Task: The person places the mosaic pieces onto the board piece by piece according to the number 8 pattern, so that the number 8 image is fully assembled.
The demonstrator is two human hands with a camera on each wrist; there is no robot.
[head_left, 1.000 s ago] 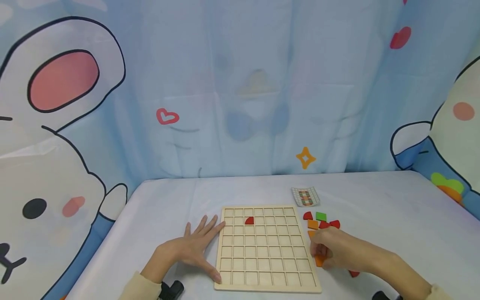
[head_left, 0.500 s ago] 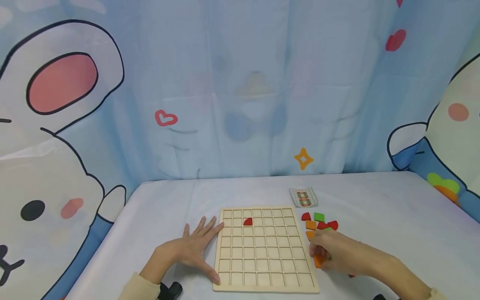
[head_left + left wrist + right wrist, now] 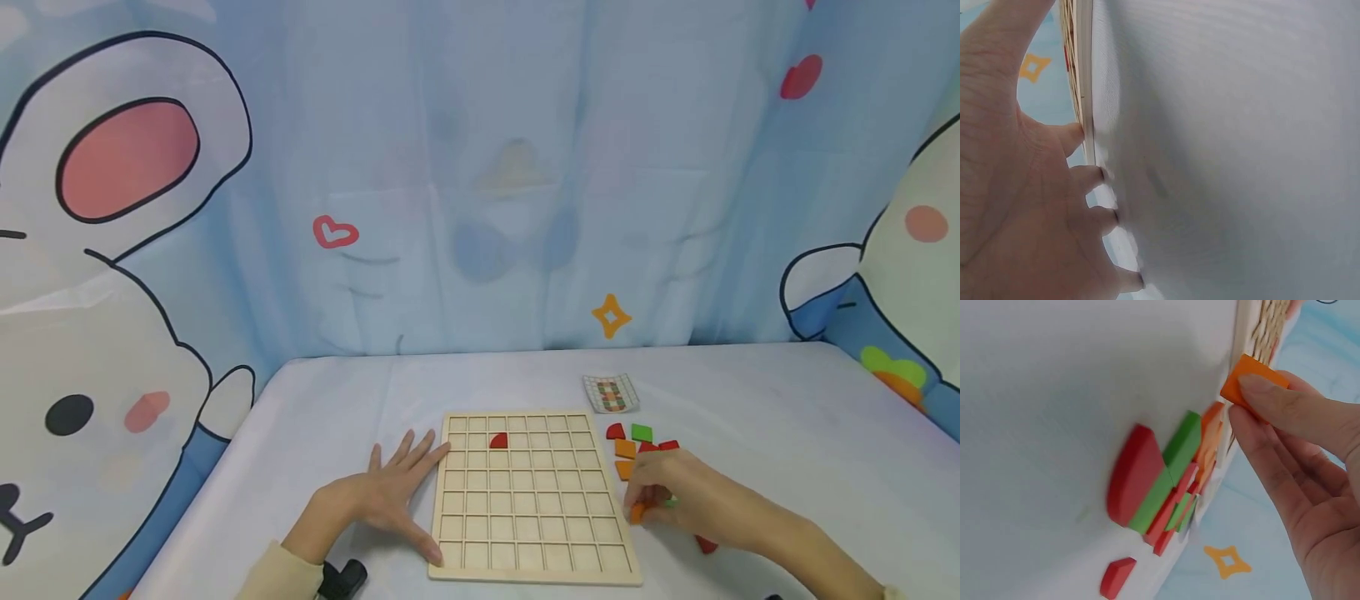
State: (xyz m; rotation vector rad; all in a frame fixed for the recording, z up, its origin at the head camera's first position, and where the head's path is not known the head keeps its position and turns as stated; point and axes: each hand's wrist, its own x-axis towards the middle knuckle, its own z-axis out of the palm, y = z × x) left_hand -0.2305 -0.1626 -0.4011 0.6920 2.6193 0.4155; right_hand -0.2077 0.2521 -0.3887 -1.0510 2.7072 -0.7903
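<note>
A wooden grid board (image 3: 534, 503) lies on the white table, with one red quarter-round tile (image 3: 498, 441) in a cell of its second row. My left hand (image 3: 393, 490) is spread beside the board's left edge, fingertips and thumb at the rim; in the left wrist view the hand (image 3: 1029, 187) shows straight fingers. Off the board's right edge, my right hand (image 3: 678, 492) pinches an orange square tile (image 3: 1254, 386) between thumb and fingers. The right wrist view shows this tile raised above the other tiles, close to the board's edge.
Loose tiles lie right of the board: a green tile (image 3: 642, 432), an orange tile (image 3: 625, 448), a red tile (image 3: 706, 544) and several more, some behind the right hand. A small pattern card (image 3: 611, 393) lies behind them. A blue cartoon curtain (image 3: 495, 183) hangs at the back.
My right hand has lifted slightly from the tile pile with the orange tile pinched in it. My left hand stays at the board's edge.
</note>
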